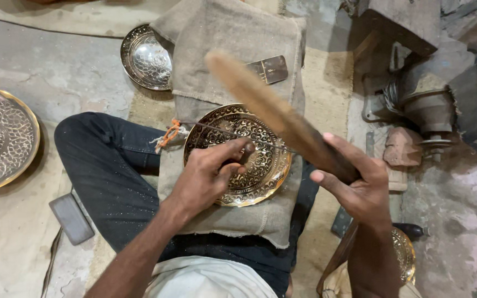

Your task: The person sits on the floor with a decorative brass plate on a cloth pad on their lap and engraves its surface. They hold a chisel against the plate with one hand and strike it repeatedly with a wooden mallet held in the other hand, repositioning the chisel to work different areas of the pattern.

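- Head view: I sit on the floor [23, 237] with burlap sacking [233, 60] over my lap, and the engraved brass plate [260, 165] lies flat on that cloth, just in front of me.
- The step in hand, as I judge it, is chasing the pattern into the plate: punch set, mallet raised.
- My left hand [208, 176] has its fingers [233, 152] curled tight round a small punch [248, 149], tip down on the plate's patterned centre.
- My right hand [354, 185] is closed round the handle of a wooden mallet [277, 113]; its head is lifted above the plate and blurred.
- A thin metal rod [216, 129] with an orange cord [168, 135] tied at its end lies across the plate's upper edge.
- The next move, I reckon, calls for the mallet to come squarely onto the punch head while my left fingers keep it steady on the line of the pattern.
- Around me: a silvery embossed bowl [146, 58] beyond the cloth, a large embossed tray [1, 138] well apart to my left, a flat grey block [71, 218] by my knee, and another brass piece [404, 254] under my right forearm.
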